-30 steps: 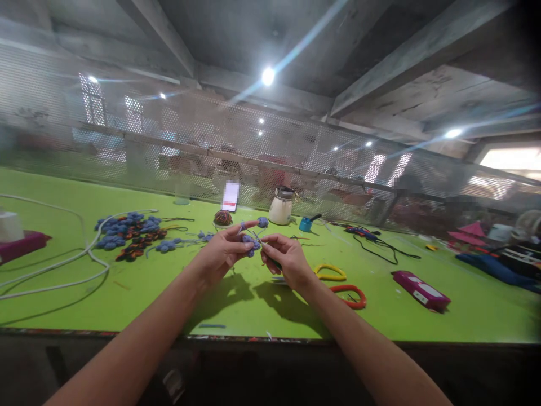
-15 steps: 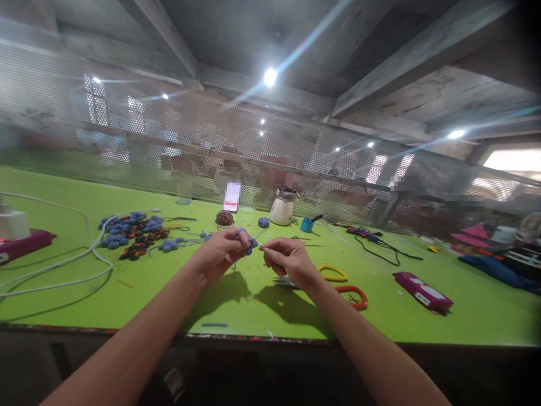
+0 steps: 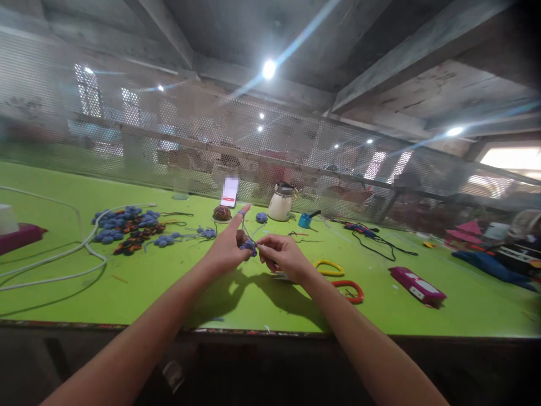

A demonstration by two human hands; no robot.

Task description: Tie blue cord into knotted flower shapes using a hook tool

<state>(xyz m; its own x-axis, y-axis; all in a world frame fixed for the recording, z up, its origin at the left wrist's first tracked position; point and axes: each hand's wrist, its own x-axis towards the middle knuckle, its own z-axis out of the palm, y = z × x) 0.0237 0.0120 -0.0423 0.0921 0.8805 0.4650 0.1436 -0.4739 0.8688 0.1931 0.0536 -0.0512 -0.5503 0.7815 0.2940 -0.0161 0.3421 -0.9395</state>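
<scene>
My left hand (image 3: 225, 243) pinches a small purple-blue crochet piece (image 3: 250, 248) between thumb and fingers. Its index finger points up, with a strand of yarn (image 3: 247, 226) looped over it and running down to the piece. Right beside it, my right hand (image 3: 282, 257) is closed in a pinch on a thin crochet hook, mostly covered by the fingers, at the edge of the piece. A small purple-blue yarn ball (image 3: 261, 217) lies just beyond the hands. Scissors with yellow and red handles (image 3: 351, 291) lie partly behind my right wrist.
Crocheted blue and black-orange flowers (image 3: 127, 223) lie left on the green table (image 3: 147, 299), near a white cable (image 3: 95, 254). A multicoloured yarn ball (image 3: 222, 212), phone (image 3: 229, 192), cream jug (image 3: 280, 203) and blue pot (image 3: 304, 220) stand behind. A purple box (image 3: 417, 286) lies right.
My left index finger has lifted and now points up, drawing the yarn taut. My right hand stays close at the piece. The whole view has shifted slightly.
</scene>
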